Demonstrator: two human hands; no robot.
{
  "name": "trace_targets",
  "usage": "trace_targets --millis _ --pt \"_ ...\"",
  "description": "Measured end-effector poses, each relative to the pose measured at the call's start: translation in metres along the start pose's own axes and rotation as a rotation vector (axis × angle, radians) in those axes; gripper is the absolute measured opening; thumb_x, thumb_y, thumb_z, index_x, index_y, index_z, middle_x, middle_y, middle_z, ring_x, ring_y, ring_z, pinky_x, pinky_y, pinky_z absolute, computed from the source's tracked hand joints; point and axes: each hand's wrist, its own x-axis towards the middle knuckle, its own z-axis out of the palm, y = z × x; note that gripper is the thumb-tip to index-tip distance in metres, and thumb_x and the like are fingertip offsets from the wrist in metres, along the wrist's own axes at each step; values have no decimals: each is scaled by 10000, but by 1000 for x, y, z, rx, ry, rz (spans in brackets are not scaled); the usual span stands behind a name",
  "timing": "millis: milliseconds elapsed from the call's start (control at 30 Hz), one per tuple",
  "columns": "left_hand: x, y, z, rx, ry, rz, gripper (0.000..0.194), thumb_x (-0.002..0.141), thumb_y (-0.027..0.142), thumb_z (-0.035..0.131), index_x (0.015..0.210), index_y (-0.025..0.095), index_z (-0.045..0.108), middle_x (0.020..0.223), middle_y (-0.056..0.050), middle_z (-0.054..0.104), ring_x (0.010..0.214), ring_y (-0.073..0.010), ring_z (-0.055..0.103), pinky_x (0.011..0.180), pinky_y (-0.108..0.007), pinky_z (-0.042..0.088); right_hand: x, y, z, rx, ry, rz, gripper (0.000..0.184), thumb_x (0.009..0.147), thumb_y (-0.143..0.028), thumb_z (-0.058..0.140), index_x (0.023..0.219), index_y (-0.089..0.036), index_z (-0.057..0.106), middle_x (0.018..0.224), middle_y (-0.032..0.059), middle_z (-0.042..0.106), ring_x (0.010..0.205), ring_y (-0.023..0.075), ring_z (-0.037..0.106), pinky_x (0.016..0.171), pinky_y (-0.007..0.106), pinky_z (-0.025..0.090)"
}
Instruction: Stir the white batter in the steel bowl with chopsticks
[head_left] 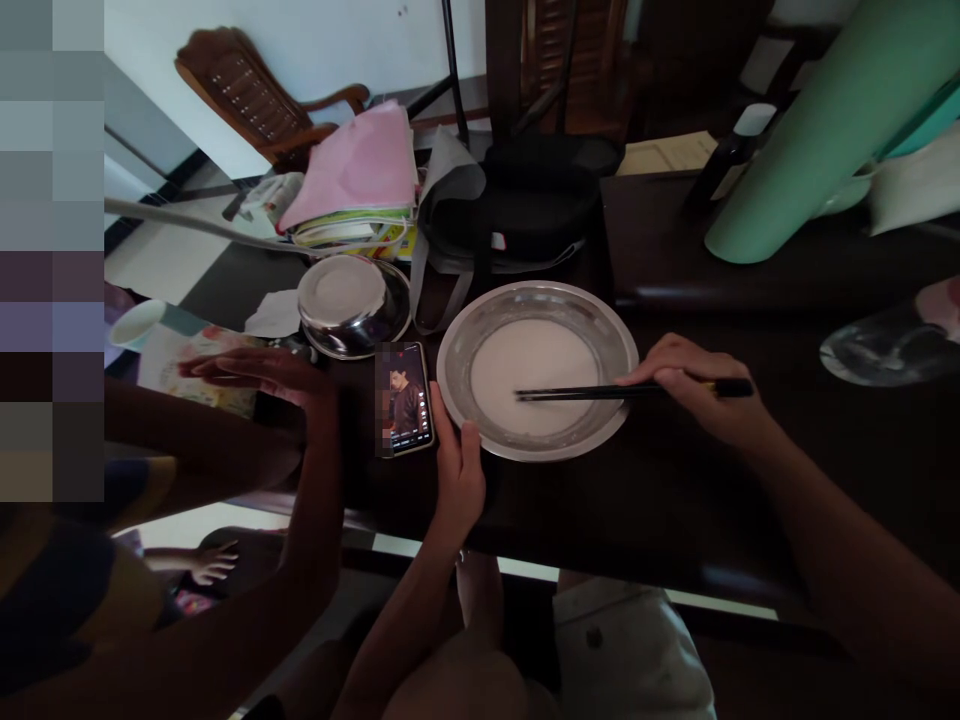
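A wide stainless steel bowl (611,345) sits on the dark table, holding a milky white liquid (534,358). My left hand (459,470) grips the bowl at its lower left edge, thumb near the rim and fingers along the outer side. Pinched in my right hand (694,385) is a pair of black chopsticks (577,393), pointing left across the bowl with the tips in the liquid. Just left of the bowl lies a phone (409,400) with its screen lit, close to my left fingers.
An upturned metal bowl (341,290), a pink-topped stack (360,165) and a black bag (525,210) stand behind. To the right are a tall green cylinder (810,150), a dark bottle (727,160) and a clear container (862,350). Another person's hand (262,375) is at left.
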Motion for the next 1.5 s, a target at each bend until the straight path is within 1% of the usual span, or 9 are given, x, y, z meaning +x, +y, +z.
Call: trace_targets --millis 233,400,533,700,867,1033,1200,1367,1500 --pt "0 -1 0 -25 -3 -5 876 1001 731 471 1714 291 212 1826 -70 100 1683 -284 124 1370 -461 116 0 -1 0 -59 122 79 293 1042 -324 578 879 -309 822 813 12 774 764 211 704 711 384 552" --pt "0 -2 0 -20 -3 -14 876 1006 722 474 1714 280 210 1826 -74 109 1686 -271 108 1370 -444 93 1 1 1 -57 24 -8 190 999 -347 652 942 -339 833 866 10 809 834 226 719 754 400 573" --pt "0 -2 1 -39 -3 -5 844 1016 696 480 1710 289 227 1813 -75 201 1685 -260 121 1369 -438 95 0 0 -1 -61 142 83 284 1034 -346 590 867 -303 815 826 25 787 789 220 710 743 404 563" --pt "1 -2 0 -21 -2 -4 858 1014 706 472 1714 283 213 1812 -79 203 1687 -252 109 1369 -427 81 1 -1 1 -28 -5 11 207 996 -314 633 938 -329 831 877 9 822 825 232 729 757 419 585" --pt "1 -1 1 -33 -11 -11 884 1006 720 475 1717 274 199 1811 -88 206 1684 -260 126 1368 -432 92 0 0 0 -53 125 82 263 1030 -355 602 893 -332 824 834 14 793 801 228 710 751 416 558" --pt "1 -3 1 -41 5 -10 872 1004 712 491 1711 276 225 1823 -70 143 1683 -261 124 1365 -407 130 0 -1 0 -32 20 39 234 1015 -385 630 918 -342 839 834 16 799 817 236 708 740 408 565" --pt "0 -4 0 -34 -1 -10 882 1000 722 486 1713 277 221 1815 -81 187 1684 -264 133 1368 -426 101 0 0 -2 -40 130 79 281 1031 -341 605 871 -290 830 837 32 793 793 207 699 744 380 543" --pt "0 -2 0 -21 -1 -11 890 994 746 468 1714 289 216 1809 -86 213 1680 -276 166 1370 -461 94 0 0 1 -26 -5 22 205 998 -324 649 944 -292 845 883 36 825 847 224 715 782 390 561" --pt "0 -2 0 -28 -7 -26 898 982 762 471 1710 293 233 1790 -101 276 1655 -278 272 1367 -454 116 0 -1 0 -51 119 68 241 1009 -298 623 895 -283 835 862 31 808 821 212 703 765 378 534"
